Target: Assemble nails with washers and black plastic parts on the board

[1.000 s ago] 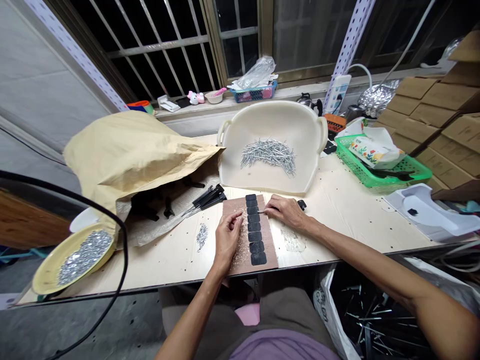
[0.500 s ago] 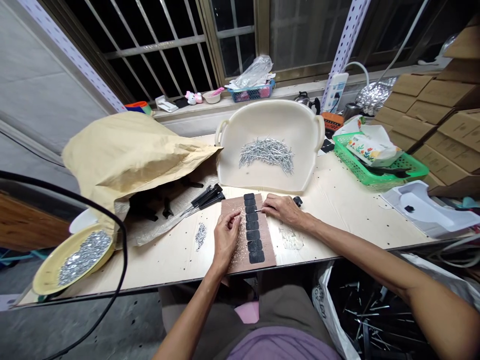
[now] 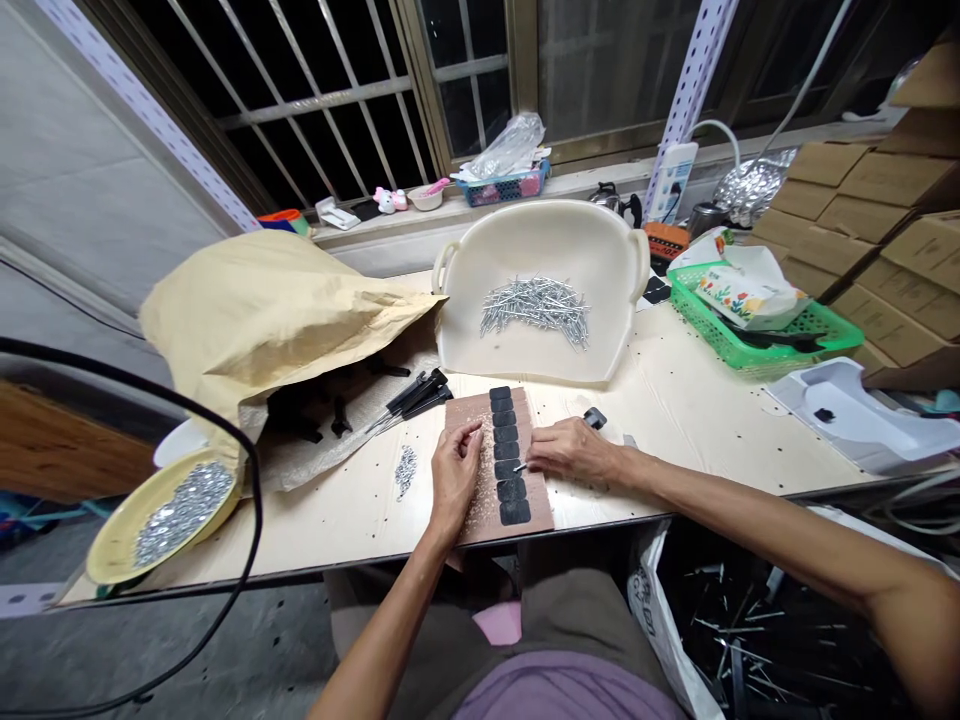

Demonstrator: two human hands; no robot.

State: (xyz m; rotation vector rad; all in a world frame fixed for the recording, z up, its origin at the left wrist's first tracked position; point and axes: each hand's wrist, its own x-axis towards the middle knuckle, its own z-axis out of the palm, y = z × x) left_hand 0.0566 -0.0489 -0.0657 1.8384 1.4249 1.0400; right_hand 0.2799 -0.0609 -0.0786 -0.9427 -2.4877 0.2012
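My right hand (image 3: pixel 574 450) is closed around a black-handled tool (image 3: pixel 595 418) with a thin metal tip. The tip touches or hovers just over a column of rounded black pads (image 3: pixel 508 435), at its lower half. Those pads lie in a line on a brown board (image 3: pixel 538 505). My left hand (image 3: pixel 456 475) rests on the board's left side, thumb and fingertips pinched together; whatever is between them is too small to make out. Small pale bits (image 3: pixel 484 490) are scattered between that hand and the pads. Left of the board lies a little heap of small metal parts (image 3: pixel 406 470).
A white basin (image 3: pixel 517 240) holding metal pins (image 3: pixel 536 308) stands behind the board. A paper sack (image 3: pixel 262 300), several black-handled pieces (image 3: pixel 420 393) and a yellow bowl (image 3: pixel 112 560) of metal parts are leftward. A green basket (image 3: pixel 757 350) sits right; an open bag (image 3: pixel 660 620) hangs below.
My right hand has moved toward me with the tool, its tip passing from the upper pads to a lower one. My left hand has stayed nearly still. The view has shifted slightly.
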